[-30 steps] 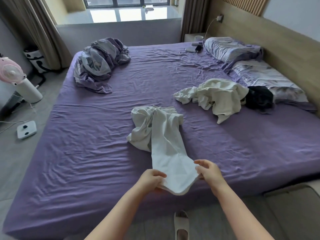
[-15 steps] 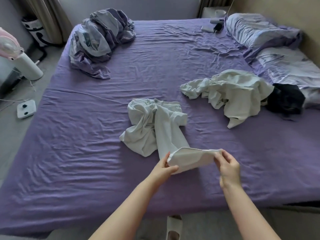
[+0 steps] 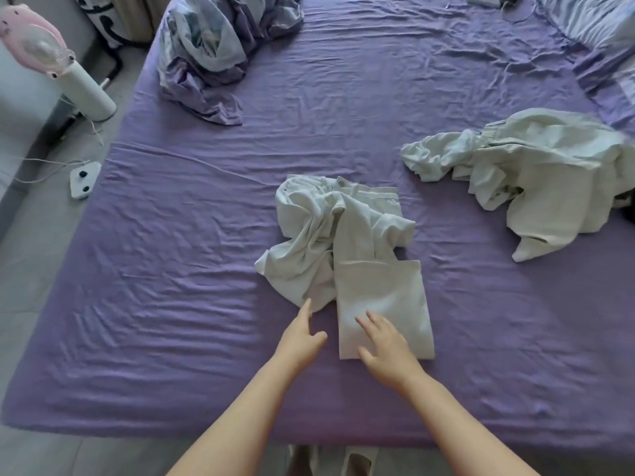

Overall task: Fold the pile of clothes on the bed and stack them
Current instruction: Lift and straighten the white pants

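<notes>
White trousers [image 3: 347, 242] lie crumpled in the middle of the purple bed [image 3: 171, 269]. One leg is folded back on itself into a flat rectangle [image 3: 381, 297] at the near end. My right hand [image 3: 385, 348] rests flat on that folded leg with fingers spread. My left hand [image 3: 300, 338] is open just left of the fold, its fingertips at the hem of the crumpled part. A second pale garment [image 3: 522, 173] lies bunched at the right.
A grey and purple bundle of cloth [image 3: 213, 49] sits at the far left of the bed. Pillows [image 3: 598, 25] lie at the far right. A pink fan [image 3: 37, 46] and a white power strip [image 3: 81, 180] stand on the floor at the left.
Both hands carried the trouser leg's end forward, laid it down as a flat fold and let go. My right hand now lies on the fold. The camera has tilted down.
</notes>
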A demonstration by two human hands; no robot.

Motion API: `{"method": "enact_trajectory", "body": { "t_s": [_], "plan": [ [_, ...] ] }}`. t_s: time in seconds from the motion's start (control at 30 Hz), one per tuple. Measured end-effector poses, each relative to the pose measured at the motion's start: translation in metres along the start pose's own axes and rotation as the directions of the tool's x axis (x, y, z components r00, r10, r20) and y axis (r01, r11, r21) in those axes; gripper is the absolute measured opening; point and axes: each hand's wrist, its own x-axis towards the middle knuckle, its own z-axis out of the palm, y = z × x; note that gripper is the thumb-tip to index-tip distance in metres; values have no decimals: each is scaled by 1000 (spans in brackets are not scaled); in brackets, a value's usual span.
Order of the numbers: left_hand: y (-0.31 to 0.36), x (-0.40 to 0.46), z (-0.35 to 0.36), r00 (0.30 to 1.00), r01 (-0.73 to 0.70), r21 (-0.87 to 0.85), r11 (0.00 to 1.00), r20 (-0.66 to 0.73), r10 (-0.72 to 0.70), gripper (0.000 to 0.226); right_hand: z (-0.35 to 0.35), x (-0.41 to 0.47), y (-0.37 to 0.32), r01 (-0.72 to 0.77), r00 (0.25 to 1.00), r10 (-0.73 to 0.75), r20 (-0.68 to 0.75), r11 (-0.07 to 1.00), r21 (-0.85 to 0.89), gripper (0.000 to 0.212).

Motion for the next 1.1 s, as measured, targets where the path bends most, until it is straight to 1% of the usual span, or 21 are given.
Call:
{"method": "enact_trajectory", "body": {
  "t_s": [0.07, 0.13, 0.23, 0.33, 0.4, 0.5, 0.6, 0.67, 0.73, 0.8, 0.87, 0.9, 0.97, 1.03, 1.1],
  "plan": [
    [-11, 14, -19, 999, -4, 78, 997, -52, 8, 74, 6, 15, -11, 30, 1000, -30, 6, 999, -22, 58],
    [-19, 32, -39, 995, -9, 120, 993, -99, 21, 72, 13, 34, -22, 26, 1000, -26, -1, 1000, 1, 55],
    [-28, 60, -65, 987, -2, 151, 989, -157, 26, 71, 30, 66, -36, -12, 998, 16, -60, 998, 64, 49],
    [-37, 90, -85, 969, 21, 161, 987, -246, 20, 71, 51, 94, -49, -72, 991, 77, -108, 996, 47, 45],
    [-43, 109, -96, 959, 55, 205, 977, -282, 6, 70, 64, 111, -61, -120, 985, 121, -122, 993, 13, 42],
    [-51, 134, -103, 969, 51, 284, 957, -245, 21, 63, 82, 131, -79, -153, 962, 139, -234, 987, -41, 34],
    [-55, 147, -105, 979, 65, 292, 954, -204, -5, 54, 92, 137, -94, -282, 918, 254, -303, 958, -50, 32],
    [-57, 151, -106, 975, 89, 277, 957, -219, -28, 43, 94, 139, -99, -386, 870, 377, -317, 922, 34, 20],
    [-58, 153, -110, 970, 85, 275, 958, -243, -16, 31, 95, 141, -96, -414, 848, 439, -298, 899, 145, 13],
    [-57, 151, -115, 974, 55, 296, 954, -228, 15, 21, 89, 138, -94, -335, 864, 431, -261, 878, 341, 14],
    [-54, 145, -123, 979, -33, 284, 958, -185, 89, 15, 75, 128, -96, -243, 887, 400, -231, 830, 503, 12],
    [-51, 142, -128, 977, -94, 263, 960, -161, 139, 13, 66, 121, -97, -213, 896, 384, -222, 811, 546, 10],
    [-43, 133, -137, 968, -188, 219, 957, -123, 219, 10, 47, 107, -101, -181, 903, 365, -227, 802, 569, 7],
    [-25, 116, -146, 966, -228, 142, 963, -95, 242, 11, 26, 94, -105, -180, 899, 371, -233, 798, 576, 7],
    [0, 96, -154, 968, -237, 9, 971, -78, 237, 11, 1, 83, -112, -167, 896, 374, -241, 785, 596, 9]
  ]
}}
